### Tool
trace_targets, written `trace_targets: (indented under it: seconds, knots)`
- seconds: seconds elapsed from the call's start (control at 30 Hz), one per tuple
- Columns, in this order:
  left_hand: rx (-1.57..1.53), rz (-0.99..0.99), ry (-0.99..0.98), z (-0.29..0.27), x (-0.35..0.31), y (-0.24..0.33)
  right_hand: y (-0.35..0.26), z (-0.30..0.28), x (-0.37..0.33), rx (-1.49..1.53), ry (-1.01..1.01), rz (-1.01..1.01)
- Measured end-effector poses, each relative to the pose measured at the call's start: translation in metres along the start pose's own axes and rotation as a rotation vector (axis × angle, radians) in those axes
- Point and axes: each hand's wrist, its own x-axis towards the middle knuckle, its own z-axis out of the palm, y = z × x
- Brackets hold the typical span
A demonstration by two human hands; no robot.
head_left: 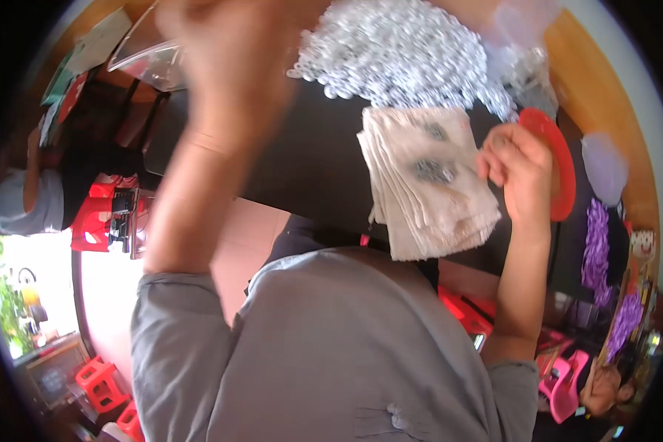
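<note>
Hovering: left hand (236,70), fingers unreadable blur; right hand (521,160) beside cloth stack (427,202), fingers curled, grip unclear.

I have one head-worn fisheye view, facing down over the grey shirt (324,346) and dark counter (309,155). I log close range, straight edges bending rimward.
</note>
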Motion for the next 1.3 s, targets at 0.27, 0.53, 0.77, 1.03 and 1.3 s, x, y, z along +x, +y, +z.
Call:
trace_targets:
  seconds: [0.27, 0.53, 0.77, 1.03, 1.3]
  knots:
    - [0.642, 0.509, -0.161, -0.038, 0.065, -0.051, -0.013, -0.003, 0.027, -0.042, -0.011, -0.02]
    - [0.123, 0.235, -0.89, 0.046, -0.065, -0.074, 0.015, -0.006, 0.026, -0.03, 0.107, -0.04]
    - [0.324, 0.611, -1.065, 0.095, -0.099, -0.096, 0.017, -0.018, 0.025, -0.072, 0.141, -0.074]
    - [-0.014, 0.075, -0.969, 0.088, -0.09, -0.089, 0.01, -0.019, 0.018, -0.195, 0.054, -0.062]
    - [-0.187, -0.372, -0.759, 0.08, -0.084, -0.079, 0.013, -0.001, 0.014, -0.135, -0.141, 0.103]
